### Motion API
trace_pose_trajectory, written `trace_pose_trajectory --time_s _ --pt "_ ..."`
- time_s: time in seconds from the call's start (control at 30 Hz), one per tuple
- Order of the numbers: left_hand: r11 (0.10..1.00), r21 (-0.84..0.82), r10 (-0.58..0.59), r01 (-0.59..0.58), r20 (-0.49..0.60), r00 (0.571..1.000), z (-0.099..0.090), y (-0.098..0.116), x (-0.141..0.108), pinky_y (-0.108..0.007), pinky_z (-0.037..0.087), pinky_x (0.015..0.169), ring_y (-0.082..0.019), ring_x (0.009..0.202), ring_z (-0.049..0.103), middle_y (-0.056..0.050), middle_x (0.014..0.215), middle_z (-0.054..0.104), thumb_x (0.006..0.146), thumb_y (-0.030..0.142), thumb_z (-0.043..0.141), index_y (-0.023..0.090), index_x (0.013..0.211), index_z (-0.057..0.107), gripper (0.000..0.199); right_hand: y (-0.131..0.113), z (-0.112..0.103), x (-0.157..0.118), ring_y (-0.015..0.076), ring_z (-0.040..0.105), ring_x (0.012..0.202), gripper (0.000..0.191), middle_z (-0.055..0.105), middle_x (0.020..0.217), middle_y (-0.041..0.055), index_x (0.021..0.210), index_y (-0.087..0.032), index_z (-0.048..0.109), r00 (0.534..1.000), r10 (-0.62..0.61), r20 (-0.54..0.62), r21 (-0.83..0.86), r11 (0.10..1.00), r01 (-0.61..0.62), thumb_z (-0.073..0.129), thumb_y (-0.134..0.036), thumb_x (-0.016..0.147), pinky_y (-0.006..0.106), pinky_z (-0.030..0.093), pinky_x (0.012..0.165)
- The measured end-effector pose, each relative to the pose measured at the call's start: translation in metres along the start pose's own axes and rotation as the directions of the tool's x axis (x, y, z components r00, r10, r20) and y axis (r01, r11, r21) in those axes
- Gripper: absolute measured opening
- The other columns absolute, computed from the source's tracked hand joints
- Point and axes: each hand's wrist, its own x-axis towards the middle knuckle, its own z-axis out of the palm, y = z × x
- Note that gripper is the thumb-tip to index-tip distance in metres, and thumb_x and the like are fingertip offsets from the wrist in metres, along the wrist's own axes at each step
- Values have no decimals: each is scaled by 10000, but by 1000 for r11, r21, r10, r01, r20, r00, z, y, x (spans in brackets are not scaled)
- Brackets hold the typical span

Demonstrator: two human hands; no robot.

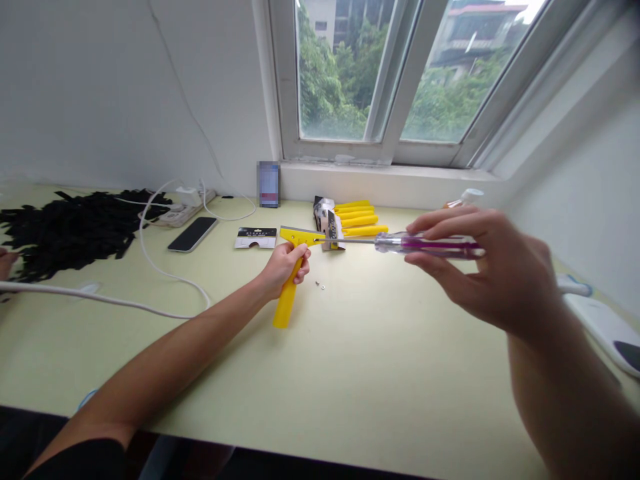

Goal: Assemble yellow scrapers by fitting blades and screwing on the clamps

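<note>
My left hand point(286, 269) is closed around the neck of a yellow scraper point(285, 303), its wide head up and its handle slanting down toward me. In my right hand point(490, 267) is a screwdriver point(430, 245) with a clear and purple handle, pinched between thumb and fingers. Its long metal shaft points left, and the tip meets the right end of the scraper's head, at or near a small hole. Whether a screw sits under the tip is too small to tell. Two tiny metal parts point(320, 285) lie on the table just right of the scraper.
Behind the scraper lie a black and white card point(255, 238) and several yellow scrapers point(357, 217) with black packaging. A phone point(193, 234), white cables, a power strip point(187, 210) and a heap of black strips point(75, 227) are at left. Another person's hand point(6, 263) shows at the left edge.
</note>
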Motion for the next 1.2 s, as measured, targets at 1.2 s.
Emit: trace_pose_trajectory --time_s 1.2 --pt "998 -45 -38 39 9 999 1 5 -3 -144 233 332 -43 320 308 51 427 422 904 298 526 187 714 448 233 -2 11 -4 251 736 743 352 759 845 -20 998 -277 673 936 -56 -347 -163 987 -1 834 -301 685 383 593 639"
